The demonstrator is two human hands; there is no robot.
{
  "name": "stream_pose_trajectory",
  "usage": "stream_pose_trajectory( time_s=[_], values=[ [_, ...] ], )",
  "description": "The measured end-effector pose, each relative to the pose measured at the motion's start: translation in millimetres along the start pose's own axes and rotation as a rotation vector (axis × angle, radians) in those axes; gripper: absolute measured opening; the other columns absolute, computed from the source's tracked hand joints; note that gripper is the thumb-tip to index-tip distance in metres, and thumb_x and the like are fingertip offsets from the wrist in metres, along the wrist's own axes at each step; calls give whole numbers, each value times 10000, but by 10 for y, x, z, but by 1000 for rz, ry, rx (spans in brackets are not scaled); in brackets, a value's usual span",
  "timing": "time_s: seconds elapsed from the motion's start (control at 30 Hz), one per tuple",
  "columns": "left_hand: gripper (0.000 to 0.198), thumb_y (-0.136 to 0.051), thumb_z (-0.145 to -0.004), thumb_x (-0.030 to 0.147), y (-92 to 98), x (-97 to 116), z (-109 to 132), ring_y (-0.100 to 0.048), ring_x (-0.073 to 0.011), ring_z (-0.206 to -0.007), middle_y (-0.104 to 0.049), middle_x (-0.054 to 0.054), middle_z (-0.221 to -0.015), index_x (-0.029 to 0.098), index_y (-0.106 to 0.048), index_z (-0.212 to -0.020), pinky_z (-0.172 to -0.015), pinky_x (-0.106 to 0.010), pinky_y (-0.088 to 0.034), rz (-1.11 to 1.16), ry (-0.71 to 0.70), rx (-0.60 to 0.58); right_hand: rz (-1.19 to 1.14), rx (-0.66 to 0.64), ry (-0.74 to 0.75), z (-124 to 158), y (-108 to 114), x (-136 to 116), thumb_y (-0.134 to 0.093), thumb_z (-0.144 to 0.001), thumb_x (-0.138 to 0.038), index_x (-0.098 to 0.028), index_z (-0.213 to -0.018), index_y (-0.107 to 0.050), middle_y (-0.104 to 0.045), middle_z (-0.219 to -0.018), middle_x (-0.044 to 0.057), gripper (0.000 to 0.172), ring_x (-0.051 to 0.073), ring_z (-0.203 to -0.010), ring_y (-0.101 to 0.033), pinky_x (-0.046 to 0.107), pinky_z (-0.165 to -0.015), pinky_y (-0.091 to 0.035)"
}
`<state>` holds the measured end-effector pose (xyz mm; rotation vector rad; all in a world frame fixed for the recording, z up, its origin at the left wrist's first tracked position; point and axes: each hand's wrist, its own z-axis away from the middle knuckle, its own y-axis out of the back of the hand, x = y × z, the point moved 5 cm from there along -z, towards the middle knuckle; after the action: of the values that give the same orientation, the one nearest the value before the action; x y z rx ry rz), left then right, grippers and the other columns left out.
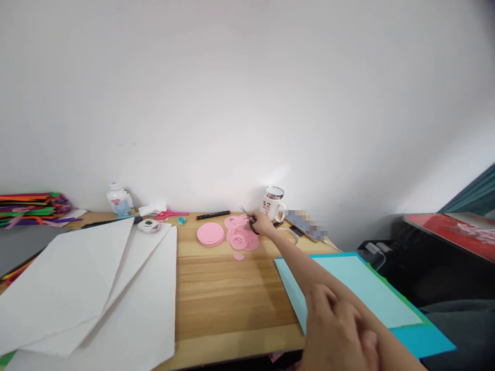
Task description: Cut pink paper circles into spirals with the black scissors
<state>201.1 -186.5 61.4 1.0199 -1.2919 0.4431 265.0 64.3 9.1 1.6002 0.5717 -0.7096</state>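
My right hand (263,223) reaches far across the wooden table (228,288) and is closed on the black handles of small scissors (248,218). The scissors lie beside a pile of pink paper circles and rings (240,237), with a stack of pink discs (211,234) just left of it. My left hand (337,330) is low in the foreground, over the near edge of a light blue sheet (359,288). It is blurred and its fingers do not show clearly.
Large white sheets (88,288) cover the table's left. Along the wall stand a glue bottle (119,200), a tape dispenser (149,225), a black marker (212,215), a white mug (273,203) and a phone (307,224). Coloured strips (33,207) are piled far left.
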Motion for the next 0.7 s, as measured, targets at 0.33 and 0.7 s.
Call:
stream_pose_trajectory(
  time_s=[0.33, 0.7],
  values=[
    [307, -497, -752, 241, 185, 91, -5, -371, -292, -1093, -426, -96, -1164, 172, -537, -1048, -906, -422, -331, -49, -17, 4, -182, -152, 80, 33, -167, -24, -510, -870, -256, -140, -1068, -536, -576, -1056, 65, 231, 190, -865, -593, 368, -725, -508],
    [247, -510, -749, 194, 144, 194, -16, -393, -295, -1049, -455, -117, -1105, 149, -561, -986, -881, -445, -358, -151, -158, -8, -632, -149, 179, 43, 218, -260, -750, -570, -321, -151, -883, -590, -641, -572, -13, 390, 136, -530, -617, 229, -507, -478]
  ],
)
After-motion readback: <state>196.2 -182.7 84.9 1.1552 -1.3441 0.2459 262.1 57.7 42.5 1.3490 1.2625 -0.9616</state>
